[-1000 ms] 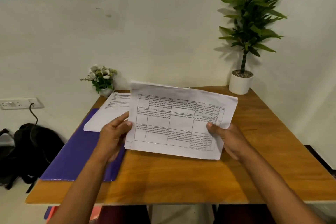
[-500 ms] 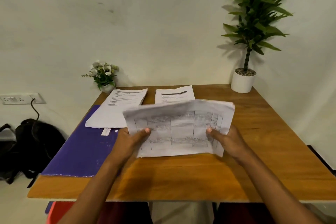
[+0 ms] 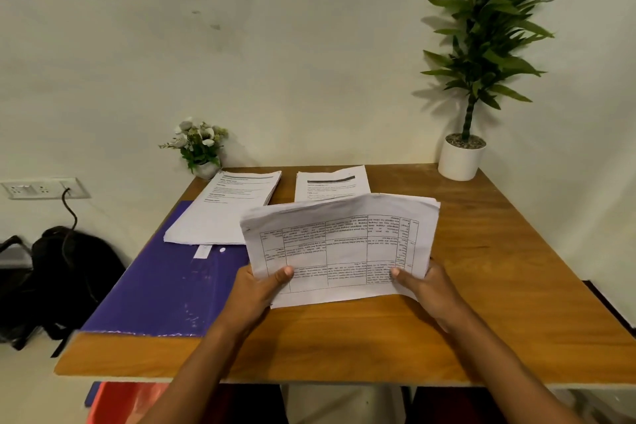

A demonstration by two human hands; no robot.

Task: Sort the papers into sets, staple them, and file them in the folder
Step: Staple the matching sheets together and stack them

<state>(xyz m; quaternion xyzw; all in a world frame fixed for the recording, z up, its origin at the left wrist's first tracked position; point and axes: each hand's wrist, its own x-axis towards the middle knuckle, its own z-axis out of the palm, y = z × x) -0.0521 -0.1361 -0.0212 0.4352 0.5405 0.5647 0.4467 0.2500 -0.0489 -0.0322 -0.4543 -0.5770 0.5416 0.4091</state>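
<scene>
The paper stack [image 3: 340, 244] is held above the table [image 3: 481, 320], long axis left-right, print upside down, near corners pinched in the fingers of the left hand [image 3: 256, 293] and right hand [image 3: 430, 289].

Glossy plastic folder [image 3: 161, 286], matt wooden table [image 3: 499, 268]

Behind the sheaf of papers [image 3: 344, 244], the fingers of your left hand [image 3: 256, 293] and right hand [image 3: 425, 289] are hidden; only the thumbs show. Its print is too small to read. The sheaf covers the near part of the far pile [image 3: 330, 184]. The picture's edges cut the backpack [image 3: 51, 279] and the plant [image 3: 488, 27].
</scene>
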